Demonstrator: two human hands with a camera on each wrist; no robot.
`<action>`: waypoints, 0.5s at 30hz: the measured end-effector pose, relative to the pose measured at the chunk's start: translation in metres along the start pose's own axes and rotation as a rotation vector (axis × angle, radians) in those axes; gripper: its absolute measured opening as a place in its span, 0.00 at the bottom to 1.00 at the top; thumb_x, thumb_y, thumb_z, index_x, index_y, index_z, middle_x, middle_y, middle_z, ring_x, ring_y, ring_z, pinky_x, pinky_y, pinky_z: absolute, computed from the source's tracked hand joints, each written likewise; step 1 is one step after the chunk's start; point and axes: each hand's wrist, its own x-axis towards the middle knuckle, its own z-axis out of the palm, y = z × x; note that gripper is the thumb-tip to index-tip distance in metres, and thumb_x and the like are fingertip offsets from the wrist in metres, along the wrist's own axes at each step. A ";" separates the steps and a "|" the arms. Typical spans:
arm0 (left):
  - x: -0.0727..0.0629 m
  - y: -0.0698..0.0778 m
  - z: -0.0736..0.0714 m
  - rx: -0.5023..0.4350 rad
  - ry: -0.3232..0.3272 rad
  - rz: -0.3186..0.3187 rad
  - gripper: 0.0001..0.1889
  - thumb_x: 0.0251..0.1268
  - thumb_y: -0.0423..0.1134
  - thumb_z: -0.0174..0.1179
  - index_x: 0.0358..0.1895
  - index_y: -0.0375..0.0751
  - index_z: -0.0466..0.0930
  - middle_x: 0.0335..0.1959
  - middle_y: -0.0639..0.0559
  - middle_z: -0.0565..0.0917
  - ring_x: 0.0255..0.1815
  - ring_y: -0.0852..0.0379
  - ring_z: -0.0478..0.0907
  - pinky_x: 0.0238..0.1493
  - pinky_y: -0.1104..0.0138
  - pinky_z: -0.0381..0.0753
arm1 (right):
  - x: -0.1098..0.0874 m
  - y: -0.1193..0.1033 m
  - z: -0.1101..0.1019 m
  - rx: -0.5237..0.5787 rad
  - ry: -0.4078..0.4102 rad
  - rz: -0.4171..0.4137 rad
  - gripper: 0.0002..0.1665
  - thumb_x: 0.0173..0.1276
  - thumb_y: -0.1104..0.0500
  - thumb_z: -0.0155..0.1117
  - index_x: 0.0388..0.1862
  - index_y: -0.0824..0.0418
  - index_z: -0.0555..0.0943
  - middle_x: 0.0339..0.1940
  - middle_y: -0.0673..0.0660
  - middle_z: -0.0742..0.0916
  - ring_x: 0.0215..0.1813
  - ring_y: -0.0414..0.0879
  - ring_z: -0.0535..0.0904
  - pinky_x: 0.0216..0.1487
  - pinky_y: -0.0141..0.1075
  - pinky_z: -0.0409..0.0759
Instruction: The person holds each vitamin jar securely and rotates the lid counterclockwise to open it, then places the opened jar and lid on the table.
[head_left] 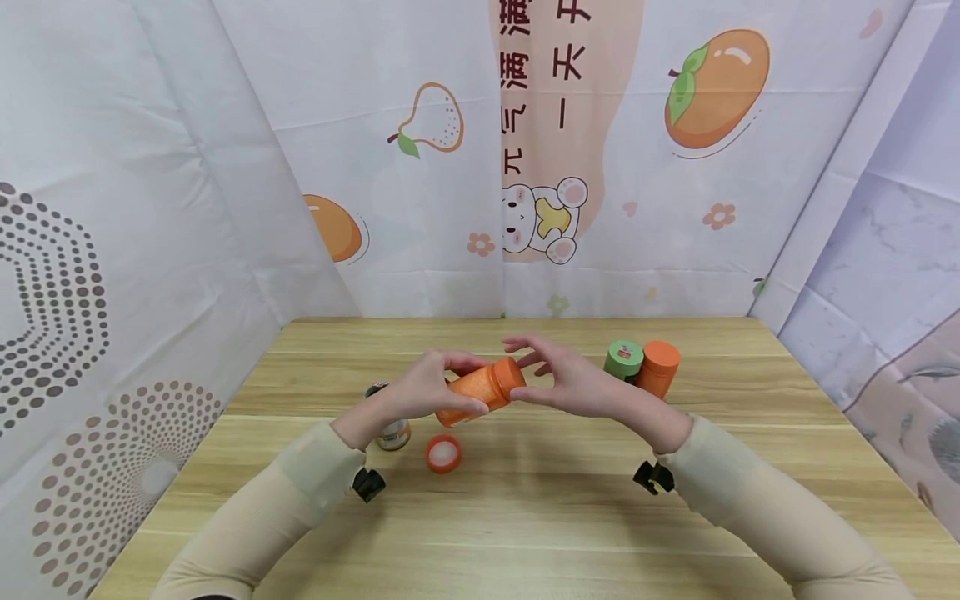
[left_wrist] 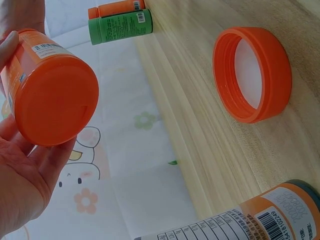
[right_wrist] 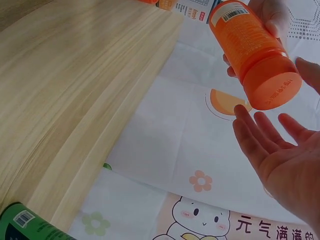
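Observation:
My left hand (head_left: 420, 387) grips an orange bottle (head_left: 472, 393) round its body and holds it tilted above the table, its flat base turned toward the left wrist camera. The orange cap (right_wrist: 272, 82) on the bottle points toward my right hand (head_left: 566, 379). That hand has its fingers and thumb spread round the cap end; in the right wrist view, a gap shows between the fingers and the cap. Below the bottle, a loose orange-red lid (left_wrist: 277, 75) lies on the table with its white inner side up.
A bottle with an orange and white label (left_wrist: 280, 220) stands at the left, partly behind my left wrist. Beyond my right forearm stand a green-lidded bottle (head_left: 624, 357) and an orange bottle (head_left: 660, 362), side by side on the wooden table (head_left: 525, 533). Printed curtains border the table.

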 end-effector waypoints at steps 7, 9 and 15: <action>-0.001 0.001 0.000 -0.019 -0.006 0.004 0.29 0.51 0.44 0.75 0.58 0.40 0.79 0.48 0.54 0.83 0.47 0.53 0.76 0.44 0.62 0.80 | 0.002 -0.002 0.001 0.026 0.016 0.065 0.35 0.69 0.52 0.65 0.71 0.59 0.65 0.60 0.59 0.77 0.56 0.52 0.79 0.54 0.49 0.77; -0.001 0.001 0.001 -0.019 -0.006 0.001 0.29 0.51 0.44 0.75 0.58 0.41 0.80 0.47 0.55 0.83 0.47 0.54 0.76 0.44 0.62 0.80 | 0.003 -0.002 0.001 0.014 -0.002 0.095 0.36 0.69 0.51 0.65 0.71 0.59 0.64 0.58 0.59 0.78 0.54 0.51 0.79 0.52 0.47 0.79; -0.002 0.000 0.002 -0.032 -0.019 -0.023 0.29 0.51 0.45 0.75 0.58 0.43 0.79 0.48 0.56 0.83 0.48 0.54 0.76 0.46 0.62 0.80 | 0.003 -0.003 0.003 -0.030 -0.061 0.162 0.35 0.69 0.47 0.63 0.69 0.59 0.67 0.51 0.56 0.82 0.46 0.46 0.81 0.46 0.39 0.80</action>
